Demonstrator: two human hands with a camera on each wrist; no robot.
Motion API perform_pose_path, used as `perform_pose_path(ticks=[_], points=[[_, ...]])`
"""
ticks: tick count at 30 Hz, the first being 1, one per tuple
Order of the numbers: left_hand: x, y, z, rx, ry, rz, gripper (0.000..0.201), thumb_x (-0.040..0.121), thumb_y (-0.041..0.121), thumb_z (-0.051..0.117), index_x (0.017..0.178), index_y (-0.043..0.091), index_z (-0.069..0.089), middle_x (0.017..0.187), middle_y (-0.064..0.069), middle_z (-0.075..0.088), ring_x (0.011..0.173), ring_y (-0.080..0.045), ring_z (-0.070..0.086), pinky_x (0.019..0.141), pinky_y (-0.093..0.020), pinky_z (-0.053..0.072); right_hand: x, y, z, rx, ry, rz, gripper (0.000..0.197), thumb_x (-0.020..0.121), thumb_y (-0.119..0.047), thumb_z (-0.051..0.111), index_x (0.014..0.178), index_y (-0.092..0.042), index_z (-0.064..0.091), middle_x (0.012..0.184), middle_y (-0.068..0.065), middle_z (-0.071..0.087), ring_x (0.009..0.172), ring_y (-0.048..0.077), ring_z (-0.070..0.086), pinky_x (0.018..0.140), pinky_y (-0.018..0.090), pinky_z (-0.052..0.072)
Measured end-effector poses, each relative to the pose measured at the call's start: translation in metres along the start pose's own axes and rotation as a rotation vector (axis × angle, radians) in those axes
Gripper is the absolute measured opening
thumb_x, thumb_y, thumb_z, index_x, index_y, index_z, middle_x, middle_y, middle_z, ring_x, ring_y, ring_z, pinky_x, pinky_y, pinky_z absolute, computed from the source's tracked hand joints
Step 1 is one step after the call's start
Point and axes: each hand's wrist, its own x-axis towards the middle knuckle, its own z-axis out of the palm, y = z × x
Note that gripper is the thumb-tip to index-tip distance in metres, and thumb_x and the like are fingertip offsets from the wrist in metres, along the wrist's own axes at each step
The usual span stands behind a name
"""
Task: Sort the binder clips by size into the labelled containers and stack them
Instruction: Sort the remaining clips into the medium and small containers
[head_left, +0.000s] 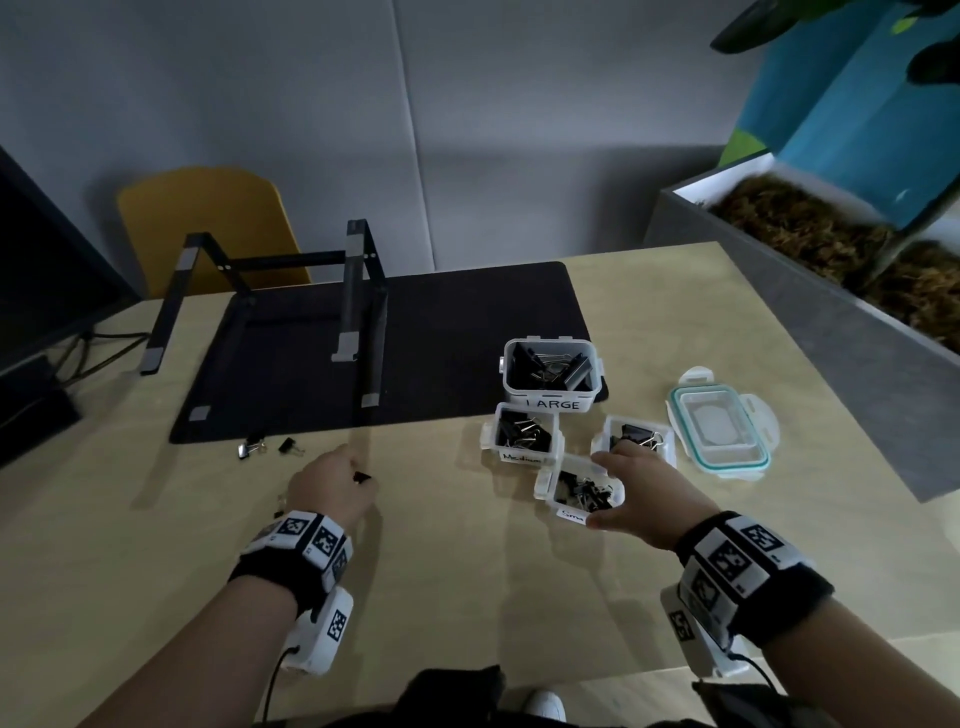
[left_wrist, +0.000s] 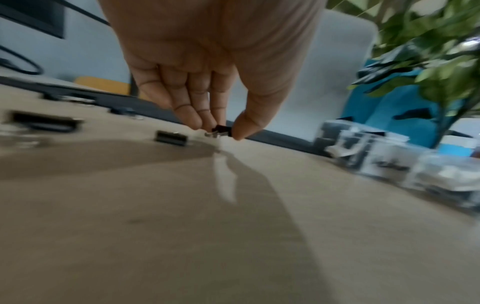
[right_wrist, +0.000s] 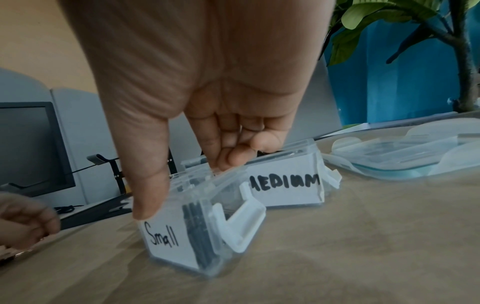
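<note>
My left hand (head_left: 358, 470) pinches a small black binder clip (head_left: 362, 476) between thumb and fingertips just above the wooden table; the left wrist view shows this clip (left_wrist: 221, 131) in the left hand (left_wrist: 224, 128). My right hand (head_left: 597, 488) grips the clear container labelled Small (head_left: 571, 514), thumb on its near wall and fingers over its far rim. In the right wrist view the right hand (right_wrist: 185, 187) holds the Small container (right_wrist: 161, 236), which has several small clips inside. Loose clips (head_left: 249, 447) lie by the black mat.
The LARGE container (head_left: 553, 402) stands on the mat corner, and a Medium container (head_left: 519, 457) sits in front of it. A second one marked MEDIUM (right_wrist: 285, 185) is behind the Small one. Stacked lids (head_left: 722, 426) lie to the right. A black laptop stand (head_left: 358, 312) is on the mat.
</note>
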Motion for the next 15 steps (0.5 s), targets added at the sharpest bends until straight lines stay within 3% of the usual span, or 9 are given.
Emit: perform_pose_path(ticks=[4, 9, 15], points=[[-0.026, 0.047, 0.01, -0.178, -0.056, 0.197, 0.028, 0.08, 0.023, 0.062, 0.108, 0.021, 0.059, 0.099, 0.007, 0.059, 0.098, -0.015, 0.057, 0.082, -0.025, 0.044, 0.0, 0.001, 0.001, 0.018, -0.001, 0.002, 0.075, 0.075, -0.041, 0.072, 0.14, -0.018, 0.039, 0.13, 0.0, 0.044, 0.122, 0.018, 0.042, 0.103, 0.028, 0.038], [-0.052, 0.106, 0.029, -0.279, -0.125, 0.527, 0.027, 0.08, 0.019, 0.063, 0.107, 0.02, 0.062, 0.093, 0.014, 0.055, 0.087, -0.004, 0.051, 0.075, -0.012, 0.037, -0.001, 0.002, 0.001, 0.029, -0.003, 0.008, 0.076, 0.076, -0.041, 0.072, 0.14, -0.019, 0.038, 0.132, 0.0, 0.043, 0.124, 0.019, 0.041, 0.104, 0.029, 0.038], [-0.064, 0.155, 0.041, -0.292, -0.191, 0.681, 0.026, 0.08, 0.018, 0.061, 0.106, 0.017, 0.061, 0.102, 0.004, 0.063, 0.095, -0.012, 0.055, 0.087, -0.028, 0.046, 0.0, 0.002, 0.002, 0.04, 0.004, 0.012, 0.073, 0.075, -0.04, 0.072, 0.138, -0.019, 0.041, 0.128, 0.001, 0.045, 0.122, 0.019, 0.041, 0.104, 0.03, 0.038]])
